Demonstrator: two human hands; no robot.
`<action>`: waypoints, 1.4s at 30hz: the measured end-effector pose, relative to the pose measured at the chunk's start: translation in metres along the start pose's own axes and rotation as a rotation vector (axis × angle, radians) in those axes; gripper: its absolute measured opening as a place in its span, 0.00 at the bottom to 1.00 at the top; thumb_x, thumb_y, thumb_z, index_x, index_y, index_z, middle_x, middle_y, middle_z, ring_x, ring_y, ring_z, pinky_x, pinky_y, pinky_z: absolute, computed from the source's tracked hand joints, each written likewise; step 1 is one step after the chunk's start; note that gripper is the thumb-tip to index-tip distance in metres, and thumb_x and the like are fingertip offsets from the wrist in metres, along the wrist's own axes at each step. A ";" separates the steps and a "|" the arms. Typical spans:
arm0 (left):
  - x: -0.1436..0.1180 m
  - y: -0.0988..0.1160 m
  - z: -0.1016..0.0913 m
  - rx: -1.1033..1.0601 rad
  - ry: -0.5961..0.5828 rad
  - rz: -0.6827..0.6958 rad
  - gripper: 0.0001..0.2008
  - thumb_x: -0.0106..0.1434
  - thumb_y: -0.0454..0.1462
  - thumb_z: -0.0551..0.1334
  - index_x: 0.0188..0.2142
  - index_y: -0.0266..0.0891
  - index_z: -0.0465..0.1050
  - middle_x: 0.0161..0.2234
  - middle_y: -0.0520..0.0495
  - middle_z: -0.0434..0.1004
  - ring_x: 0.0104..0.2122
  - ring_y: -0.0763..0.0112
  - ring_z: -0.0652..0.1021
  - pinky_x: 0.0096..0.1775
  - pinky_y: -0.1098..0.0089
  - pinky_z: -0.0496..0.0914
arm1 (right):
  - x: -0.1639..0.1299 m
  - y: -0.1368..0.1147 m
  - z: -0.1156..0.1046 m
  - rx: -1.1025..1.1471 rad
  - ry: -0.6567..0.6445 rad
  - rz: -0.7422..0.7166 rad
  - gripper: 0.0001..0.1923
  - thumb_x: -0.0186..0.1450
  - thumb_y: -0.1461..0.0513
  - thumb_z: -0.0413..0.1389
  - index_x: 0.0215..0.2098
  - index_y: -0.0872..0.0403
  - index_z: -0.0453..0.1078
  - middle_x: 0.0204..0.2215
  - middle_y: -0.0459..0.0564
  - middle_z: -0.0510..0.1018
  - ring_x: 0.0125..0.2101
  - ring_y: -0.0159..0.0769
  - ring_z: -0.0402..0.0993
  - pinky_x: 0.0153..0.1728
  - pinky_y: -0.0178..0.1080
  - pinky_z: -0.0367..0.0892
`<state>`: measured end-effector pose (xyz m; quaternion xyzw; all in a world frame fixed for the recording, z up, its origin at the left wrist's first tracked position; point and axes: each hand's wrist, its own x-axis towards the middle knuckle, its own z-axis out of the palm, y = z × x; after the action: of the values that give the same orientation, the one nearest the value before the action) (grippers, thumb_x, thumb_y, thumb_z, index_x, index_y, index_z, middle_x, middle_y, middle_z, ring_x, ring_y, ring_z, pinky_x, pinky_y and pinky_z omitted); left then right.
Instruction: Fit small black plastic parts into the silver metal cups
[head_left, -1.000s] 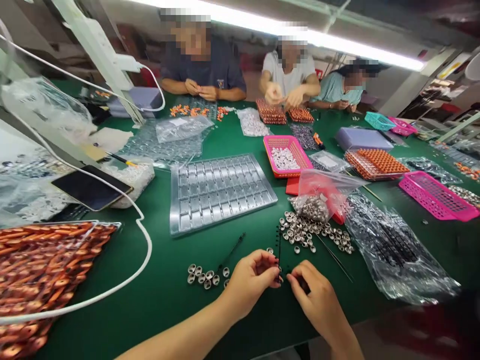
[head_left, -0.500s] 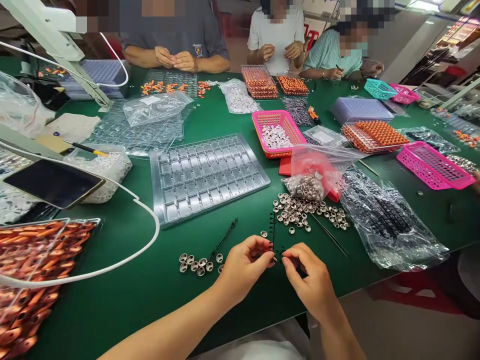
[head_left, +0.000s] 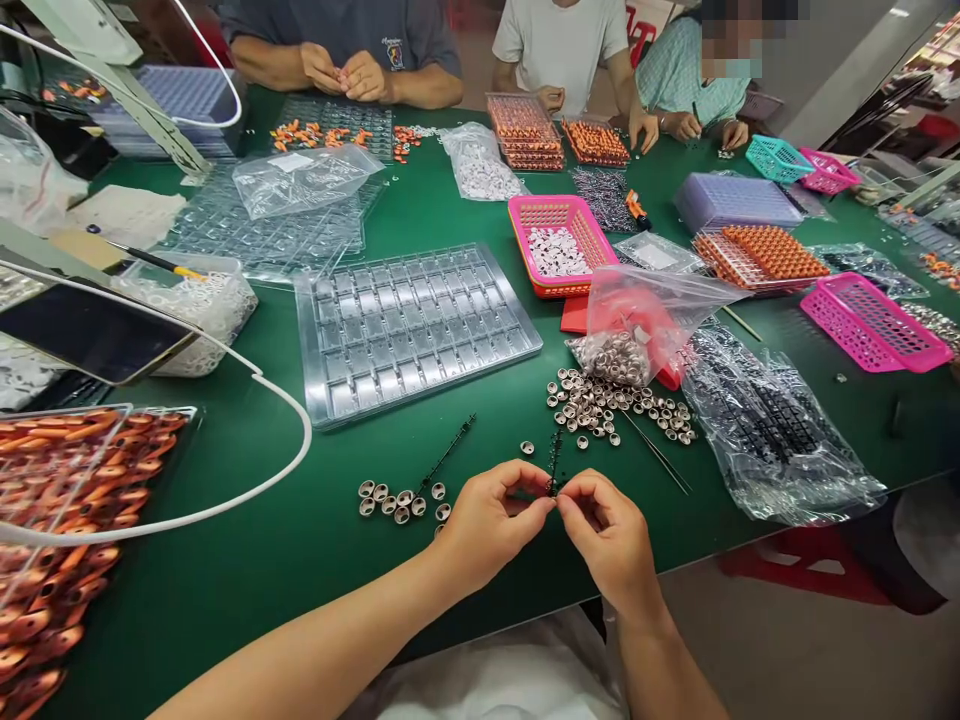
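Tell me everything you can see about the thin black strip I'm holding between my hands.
The thin black strip looks like dark plastic, narrow, with small nubs along its edges. It stands roughly upright, pointing away from the wearer. Its near end is pinched between the left hand and the right hand, whose fingertips meet around it. Its far end reaches toward the loose metal rings on the green table. Finer detail is too small to tell.

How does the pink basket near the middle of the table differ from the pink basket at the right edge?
The middle pink basket holds a heap of small white parts; the right pink basket shows only its bare mesh floor. The middle one sits partly on a red tray, the right one straight on the green table. Both are pink, rectangular, latticed plastic.
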<state>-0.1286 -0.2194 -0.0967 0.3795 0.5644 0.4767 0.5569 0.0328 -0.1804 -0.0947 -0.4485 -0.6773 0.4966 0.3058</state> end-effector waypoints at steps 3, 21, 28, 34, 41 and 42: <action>0.000 0.001 0.001 -0.026 0.013 -0.005 0.06 0.58 0.36 0.65 0.35 0.38 0.75 0.35 0.47 0.77 0.37 0.66 0.77 0.40 0.69 0.73 | 0.001 -0.001 -0.001 0.036 -0.019 0.012 0.07 0.67 0.62 0.54 0.30 0.53 0.67 0.27 0.44 0.67 0.25 0.30 0.62 0.24 0.32 0.57; 0.001 0.017 0.000 -0.484 -0.247 -0.242 0.17 0.50 0.40 0.73 0.32 0.33 0.70 0.27 0.51 0.76 0.26 0.73 0.78 0.34 0.69 0.74 | 0.003 0.017 -0.014 0.627 -0.331 0.185 0.09 0.62 0.58 0.62 0.28 0.54 0.71 0.25 0.45 0.68 0.27 0.33 0.62 0.30 0.36 0.58; 0.000 0.019 0.000 -0.486 -0.247 -0.270 0.17 0.48 0.39 0.74 0.31 0.33 0.70 0.26 0.52 0.75 0.25 0.72 0.78 0.32 0.69 0.74 | 0.001 0.018 -0.009 0.691 -0.301 0.136 0.06 0.61 0.61 0.62 0.29 0.53 0.72 0.26 0.45 0.69 0.28 0.33 0.66 0.30 0.35 0.61; 0.002 0.020 -0.001 -0.478 -0.206 -0.268 0.18 0.47 0.40 0.74 0.31 0.33 0.70 0.26 0.52 0.75 0.25 0.74 0.77 0.32 0.70 0.73 | 0.000 0.015 -0.011 0.556 -0.288 0.033 0.06 0.63 0.60 0.60 0.30 0.53 0.71 0.27 0.46 0.68 0.29 0.34 0.65 0.30 0.36 0.61; 0.005 0.019 -0.003 -0.464 -0.092 -0.245 0.17 0.48 0.40 0.73 0.32 0.34 0.70 0.28 0.53 0.73 0.27 0.73 0.77 0.34 0.69 0.74 | 0.005 0.008 -0.026 -0.257 -0.126 -0.110 0.07 0.68 0.63 0.52 0.31 0.52 0.67 0.28 0.45 0.68 0.26 0.32 0.62 0.28 0.36 0.57; 0.006 0.018 -0.003 -0.456 -0.077 -0.239 0.17 0.49 0.39 0.73 0.32 0.34 0.70 0.28 0.53 0.72 0.27 0.73 0.77 0.35 0.69 0.74 | 0.005 0.009 -0.027 -0.340 -0.126 -0.146 0.07 0.68 0.64 0.52 0.32 0.52 0.67 0.28 0.46 0.68 0.27 0.32 0.63 0.29 0.36 0.58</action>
<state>-0.1336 -0.2095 -0.0809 0.1925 0.4614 0.5075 0.7017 0.0563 -0.1641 -0.0951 -0.4116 -0.7999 0.3786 0.2176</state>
